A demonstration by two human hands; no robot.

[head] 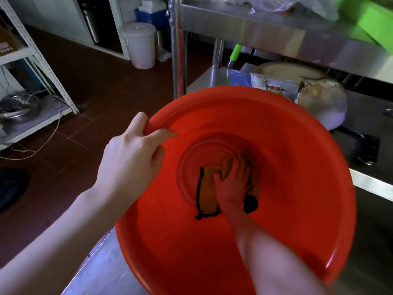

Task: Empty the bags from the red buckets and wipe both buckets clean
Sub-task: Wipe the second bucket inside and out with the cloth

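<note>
Head: one bucket (pixel 276 135), one cloth (pixel 208 194) (perhaps yellow), two hands (pixel 129 158) (pixel 232 184)

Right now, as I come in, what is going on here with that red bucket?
A person is wiping the inside of a red bucket that sits on a steel table. The left hand grips the bucket's rim, probably to steady it. The right hand holds a yellow cloth with black edging against the bucket's bottom. No bags are in this bucket, and a second bucket is not in view.
</note>
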